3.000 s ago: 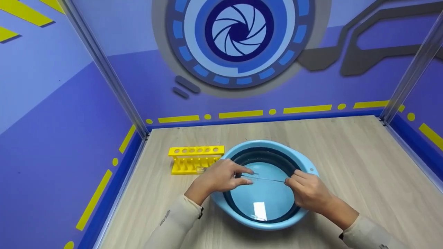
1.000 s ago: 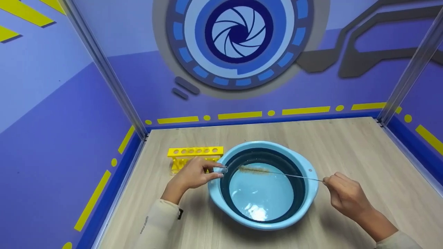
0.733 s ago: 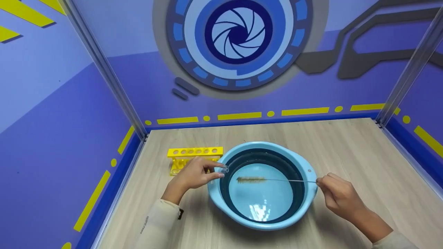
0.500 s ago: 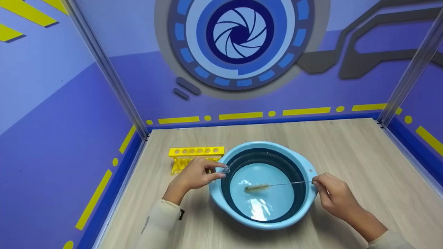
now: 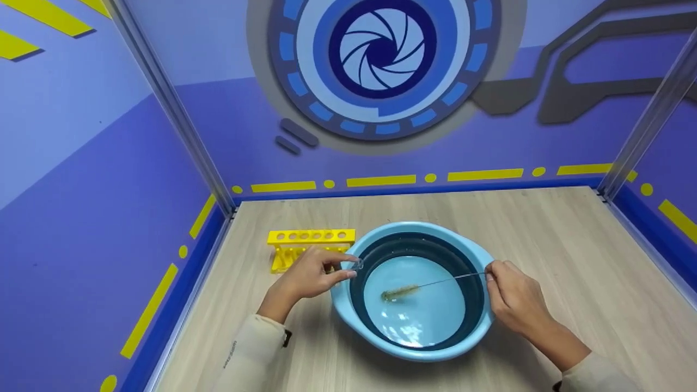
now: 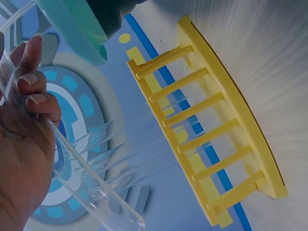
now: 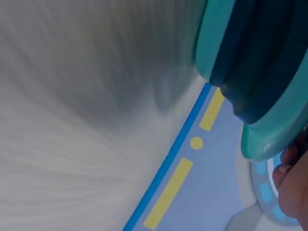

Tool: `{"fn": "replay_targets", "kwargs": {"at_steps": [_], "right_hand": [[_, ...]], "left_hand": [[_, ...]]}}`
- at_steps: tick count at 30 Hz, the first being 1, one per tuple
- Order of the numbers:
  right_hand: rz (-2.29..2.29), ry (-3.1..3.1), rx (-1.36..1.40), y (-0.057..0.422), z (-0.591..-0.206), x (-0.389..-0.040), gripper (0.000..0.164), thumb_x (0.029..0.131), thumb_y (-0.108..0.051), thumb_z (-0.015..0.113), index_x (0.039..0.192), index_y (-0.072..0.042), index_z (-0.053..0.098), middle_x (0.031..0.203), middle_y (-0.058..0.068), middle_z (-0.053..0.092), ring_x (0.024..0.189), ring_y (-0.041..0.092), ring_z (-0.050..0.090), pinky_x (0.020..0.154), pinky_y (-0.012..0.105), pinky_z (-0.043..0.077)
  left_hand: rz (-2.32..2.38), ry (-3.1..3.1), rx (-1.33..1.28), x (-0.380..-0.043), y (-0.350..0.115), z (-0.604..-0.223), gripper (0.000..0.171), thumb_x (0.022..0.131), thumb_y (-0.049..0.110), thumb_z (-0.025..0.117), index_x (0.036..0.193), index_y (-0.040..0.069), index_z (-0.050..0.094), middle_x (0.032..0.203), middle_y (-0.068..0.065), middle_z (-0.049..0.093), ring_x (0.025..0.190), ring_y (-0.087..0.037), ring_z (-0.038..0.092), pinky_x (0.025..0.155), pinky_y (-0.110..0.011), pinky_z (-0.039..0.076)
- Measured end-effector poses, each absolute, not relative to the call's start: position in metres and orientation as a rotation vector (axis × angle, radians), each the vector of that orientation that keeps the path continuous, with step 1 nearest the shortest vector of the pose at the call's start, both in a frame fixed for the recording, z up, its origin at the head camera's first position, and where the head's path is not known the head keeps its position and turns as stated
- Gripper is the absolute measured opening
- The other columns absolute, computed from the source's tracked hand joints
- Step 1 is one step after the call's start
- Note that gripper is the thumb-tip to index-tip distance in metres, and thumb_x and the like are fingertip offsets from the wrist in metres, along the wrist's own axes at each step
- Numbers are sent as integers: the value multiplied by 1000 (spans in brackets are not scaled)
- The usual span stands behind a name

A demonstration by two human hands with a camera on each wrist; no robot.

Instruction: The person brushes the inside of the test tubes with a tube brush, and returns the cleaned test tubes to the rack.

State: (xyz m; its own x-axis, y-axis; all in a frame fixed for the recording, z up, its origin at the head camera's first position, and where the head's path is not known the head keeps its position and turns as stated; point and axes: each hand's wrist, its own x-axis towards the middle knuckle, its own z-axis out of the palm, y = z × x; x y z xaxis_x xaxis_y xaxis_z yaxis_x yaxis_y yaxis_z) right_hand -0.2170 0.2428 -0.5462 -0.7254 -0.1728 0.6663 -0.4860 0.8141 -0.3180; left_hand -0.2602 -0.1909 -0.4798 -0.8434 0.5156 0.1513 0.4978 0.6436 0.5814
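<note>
My left hand (image 5: 310, 277) pinches a clear test tube (image 6: 113, 197) between thumb and fingers; its open mouth points right, over the basin's left rim. In the left wrist view the tube runs back past the palm. My right hand (image 5: 514, 296) pinches the thin wire handle of a test tube brush (image 5: 402, 292) at the basin's right rim. The brush's tan bristles lie low in the light blue basin (image 5: 422, 355), at the water, tilted down to the left. In the right wrist view the fingers (image 7: 284, 168) are beside the basin's handle lip.
A yellow test tube rack (image 5: 311, 236) stands left of the basin, partly behind the left hand. Several clear tubes (image 6: 108, 180) stand in it in the left wrist view. Blue-purple panels (image 5: 71, 190) enclose the wooden table (image 5: 561, 245) at the back and sides.
The brush, with its wire in the tube 3 seconds ago, came out to the right. Its bristles then dropped toward the near side of the basin, and the right hand moved back left.
</note>
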Motion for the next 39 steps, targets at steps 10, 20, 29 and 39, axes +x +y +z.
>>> {"fn": "replay_targets", "kwargs": {"at_steps": [10, 20, 29, 39], "right_hand": [[735, -2364, 401, 234, -544, -236, 13, 95, -1, 63, 85, -9, 66, 68, -3, 53, 63, 6, 46, 56, 25, 37], [763, -2428, 375, 232, -544, -235, 13, 96, -3, 64, 86, -11, 68, 68, -5, 54, 64, 6, 48, 58, 25, 39], [762, -2447, 363, 234, -542, -235, 14, 97, -4, 64, 86, -13, 68, 70, -4, 56, 68, 8, 50, 59, 26, 39], [799, -2441, 330, 233, -548, -234, 14, 97, -4, 64, 87, -13, 69, 72, -4, 56, 69, 8, 51, 59, 26, 39]], "left_hand": [[1086, 2964, 837, -260, -188, -487, 39, 105, 50, 66, 137, 30, 74, 90, 11, 73, 79, -6, 59, 70, -20, 53], [1475, 2970, 845, -265, -188, -485, 34, 107, 29, 66, 139, 19, 71, 113, -2, 79, 99, -13, 71, 93, -38, 63], [1861, 2859, 798, -284, -177, -480, 30, 108, 22, 64, 136, 19, 73, 125, -6, 72, 105, -12, 60, 95, -23, 51], [2072, 2937, 610, -307, -163, -475, 37, 106, 23, 68, 142, 20, 70, 106, -4, 65, 97, -14, 58, 89, -18, 52]]}}
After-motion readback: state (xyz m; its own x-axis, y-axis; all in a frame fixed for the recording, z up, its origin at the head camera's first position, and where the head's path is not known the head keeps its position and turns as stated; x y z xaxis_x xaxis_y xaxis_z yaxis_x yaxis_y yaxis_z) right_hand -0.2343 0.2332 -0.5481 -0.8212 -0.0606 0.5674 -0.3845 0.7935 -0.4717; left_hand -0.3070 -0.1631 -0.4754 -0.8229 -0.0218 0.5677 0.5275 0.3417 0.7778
